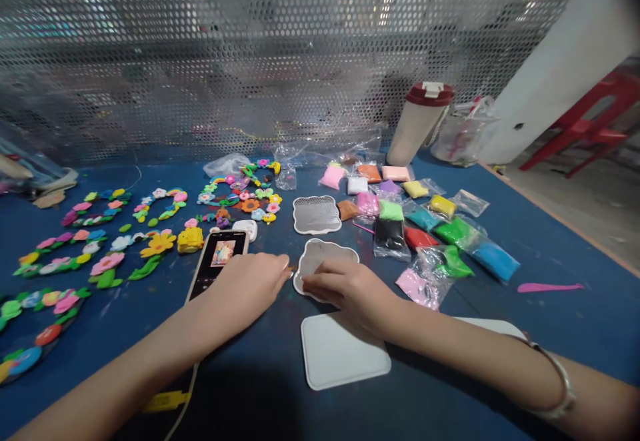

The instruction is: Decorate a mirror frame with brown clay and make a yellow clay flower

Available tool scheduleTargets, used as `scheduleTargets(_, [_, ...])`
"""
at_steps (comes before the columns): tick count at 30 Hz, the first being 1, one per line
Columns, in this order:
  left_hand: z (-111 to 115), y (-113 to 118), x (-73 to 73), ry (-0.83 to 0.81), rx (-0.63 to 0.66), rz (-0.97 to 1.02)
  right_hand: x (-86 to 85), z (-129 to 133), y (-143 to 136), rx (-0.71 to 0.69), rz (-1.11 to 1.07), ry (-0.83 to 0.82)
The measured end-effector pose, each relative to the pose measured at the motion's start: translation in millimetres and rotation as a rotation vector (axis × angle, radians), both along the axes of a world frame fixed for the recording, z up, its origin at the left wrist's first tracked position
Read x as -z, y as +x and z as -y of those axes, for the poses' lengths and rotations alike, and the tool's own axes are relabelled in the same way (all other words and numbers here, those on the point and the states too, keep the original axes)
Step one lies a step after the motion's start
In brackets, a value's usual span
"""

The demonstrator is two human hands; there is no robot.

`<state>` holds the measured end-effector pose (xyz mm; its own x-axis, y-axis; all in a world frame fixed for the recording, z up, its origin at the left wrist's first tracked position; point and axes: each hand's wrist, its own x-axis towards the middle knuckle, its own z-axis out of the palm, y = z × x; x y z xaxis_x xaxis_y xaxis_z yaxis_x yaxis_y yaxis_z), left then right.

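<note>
My left hand [255,281] is closed beside the left edge of a small wavy-edged mirror [320,254] with a white rim. A small brownish bit shows at its fingertips, too small to name. Across the near part of that mirror lies my right hand [353,287], fingers bent together and their tips by its left rim; whatever they may pinch is hidden. A second wavy-edged mirror [317,215] lies just behind. Nearer me is a white rounded rectangular plate [345,354], partly under my right forearm. A phone [223,257] with a lit screen lies partly beneath my left hand.
Bags of coloured clay [393,233] crowd the right side, near a pink modelling tool [550,287]. Several flower-decorated clay frames [60,254] fill the left. A tumbler [419,124] stands before the perforated metal screen [200,61]. A yellow clay block [190,239] sits by the phone.
</note>
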<state>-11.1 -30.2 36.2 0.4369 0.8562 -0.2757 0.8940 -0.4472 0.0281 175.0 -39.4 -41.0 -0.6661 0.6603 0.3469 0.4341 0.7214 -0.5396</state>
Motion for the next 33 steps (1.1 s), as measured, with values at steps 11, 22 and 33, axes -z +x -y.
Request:
scheduleTargets(11, [4.4,-0.7,5.3,-0.114,-0.056,0.072,-13.5,6.9,4.2,-0.050,0.307,0.194])
scheduleTargets(22, [-9.1,-2.0,20.6,-0.218,-0.068,0.258,-15.7,17.6,13.1,0.003,0.463,0.085])
scheduleTargets(33, [-17.3,-7.4,30.9,-0.277,-0.024,0.282,-19.4,13.2,13.0,0.005,0.481,0.080])
